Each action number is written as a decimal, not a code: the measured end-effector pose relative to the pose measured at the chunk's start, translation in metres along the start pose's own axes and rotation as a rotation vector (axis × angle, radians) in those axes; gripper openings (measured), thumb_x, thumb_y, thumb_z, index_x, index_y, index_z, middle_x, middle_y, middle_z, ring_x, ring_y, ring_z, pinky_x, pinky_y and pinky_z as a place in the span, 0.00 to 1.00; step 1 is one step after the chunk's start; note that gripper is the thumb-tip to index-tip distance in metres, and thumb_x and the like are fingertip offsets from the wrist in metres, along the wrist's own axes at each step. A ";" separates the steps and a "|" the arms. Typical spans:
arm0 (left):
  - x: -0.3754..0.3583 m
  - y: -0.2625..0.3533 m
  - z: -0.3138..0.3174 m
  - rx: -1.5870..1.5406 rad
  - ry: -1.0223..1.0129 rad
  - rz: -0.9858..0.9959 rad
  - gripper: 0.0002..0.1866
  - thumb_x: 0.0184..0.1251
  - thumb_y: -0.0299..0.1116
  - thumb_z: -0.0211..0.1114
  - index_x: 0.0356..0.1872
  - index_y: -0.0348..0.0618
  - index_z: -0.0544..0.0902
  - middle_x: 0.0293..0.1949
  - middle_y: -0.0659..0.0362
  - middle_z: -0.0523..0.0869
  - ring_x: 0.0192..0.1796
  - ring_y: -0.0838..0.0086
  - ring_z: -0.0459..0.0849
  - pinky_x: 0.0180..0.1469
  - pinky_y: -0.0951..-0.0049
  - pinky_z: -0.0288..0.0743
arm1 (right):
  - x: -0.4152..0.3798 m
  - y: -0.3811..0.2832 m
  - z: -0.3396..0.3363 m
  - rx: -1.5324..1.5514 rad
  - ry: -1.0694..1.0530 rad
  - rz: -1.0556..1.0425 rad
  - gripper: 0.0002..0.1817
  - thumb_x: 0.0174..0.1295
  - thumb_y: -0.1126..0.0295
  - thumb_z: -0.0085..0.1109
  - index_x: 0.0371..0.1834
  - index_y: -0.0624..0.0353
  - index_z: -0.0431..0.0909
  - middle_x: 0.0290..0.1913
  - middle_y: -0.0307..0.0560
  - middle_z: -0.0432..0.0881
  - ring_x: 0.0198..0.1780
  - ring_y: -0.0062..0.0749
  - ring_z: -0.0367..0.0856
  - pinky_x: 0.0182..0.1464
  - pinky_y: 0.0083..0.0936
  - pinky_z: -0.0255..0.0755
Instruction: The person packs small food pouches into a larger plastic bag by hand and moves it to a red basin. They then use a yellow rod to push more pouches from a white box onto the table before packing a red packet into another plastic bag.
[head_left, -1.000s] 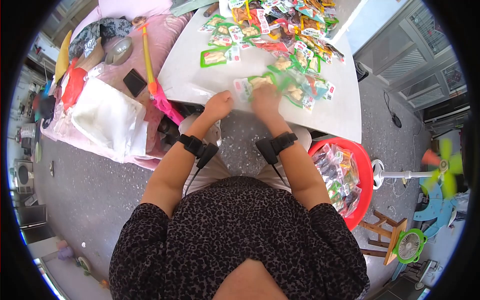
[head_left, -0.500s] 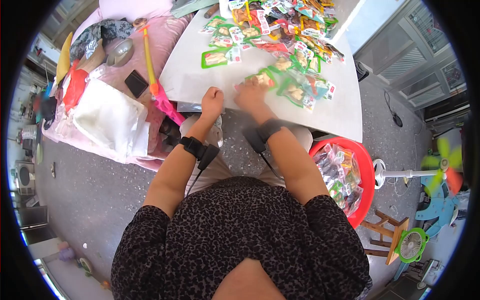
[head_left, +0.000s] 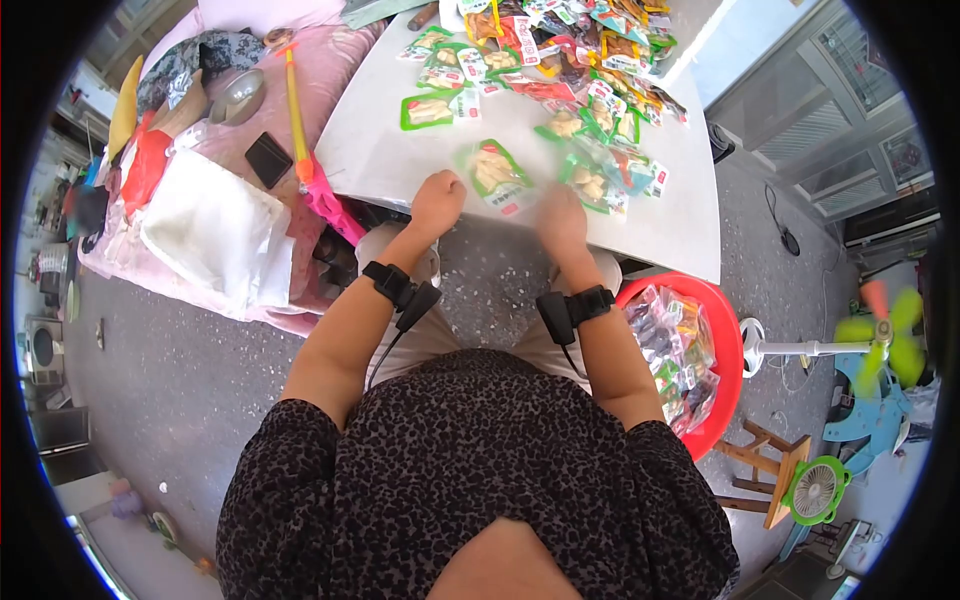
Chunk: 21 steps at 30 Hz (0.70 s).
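Pouch (head_left: 495,168) with a green border lies flat on the white bench (head_left: 375,150), between the left grip (head_left: 437,203) and the right grip (head_left: 561,215), slightly beyond both. Left knuckles look curled with fingertips hidden, and the right side is blurred, so I cannot tell whether either grip is spread or pinching anything. Other pouches (head_left: 590,184) lie just beyond the right grip, a red tub (head_left: 733,370) to its right

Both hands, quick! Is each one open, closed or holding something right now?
Left hand: curled closed at the edge of the white table, nothing visible in it.
Right hand: too blurred to tell.
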<state>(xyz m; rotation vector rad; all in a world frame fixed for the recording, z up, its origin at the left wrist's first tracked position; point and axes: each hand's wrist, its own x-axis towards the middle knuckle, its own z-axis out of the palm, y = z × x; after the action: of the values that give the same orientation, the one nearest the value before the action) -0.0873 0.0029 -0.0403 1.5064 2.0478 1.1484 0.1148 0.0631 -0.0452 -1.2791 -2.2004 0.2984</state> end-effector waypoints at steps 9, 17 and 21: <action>0.001 0.014 -0.002 0.166 -0.154 0.058 0.08 0.52 0.32 0.48 0.25 0.39 0.71 0.29 0.50 0.74 0.35 0.56 0.74 0.34 0.62 0.66 | 0.027 -0.014 0.015 0.144 -0.084 0.220 0.29 0.44 0.66 0.54 0.50 0.69 0.59 0.33 0.62 0.76 0.34 0.49 0.76 0.39 0.36 0.69; 0.001 0.006 0.004 0.253 -0.086 0.211 0.07 0.50 0.32 0.48 0.25 0.40 0.70 0.30 0.51 0.74 0.35 0.56 0.73 0.35 0.60 0.66 | 0.034 -0.022 0.060 0.796 -0.059 0.548 0.18 0.43 0.71 0.54 0.37 0.71 0.68 0.27 0.50 0.76 0.30 0.30 0.74 0.32 0.21 0.69; 0.000 0.005 0.004 0.178 -0.063 0.218 0.07 0.50 0.32 0.48 0.25 0.39 0.70 0.28 0.50 0.74 0.34 0.55 0.73 0.35 0.60 0.65 | 0.033 -0.065 0.017 0.943 -0.112 0.660 0.11 0.44 0.76 0.52 0.31 0.70 0.70 0.24 0.46 0.74 0.20 0.27 0.72 0.20 0.19 0.65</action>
<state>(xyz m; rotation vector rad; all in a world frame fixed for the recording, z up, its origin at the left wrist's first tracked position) -0.0815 0.0045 -0.0385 1.8653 2.0277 1.0004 0.0448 0.0591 -0.0174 -1.3423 -1.2938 1.4723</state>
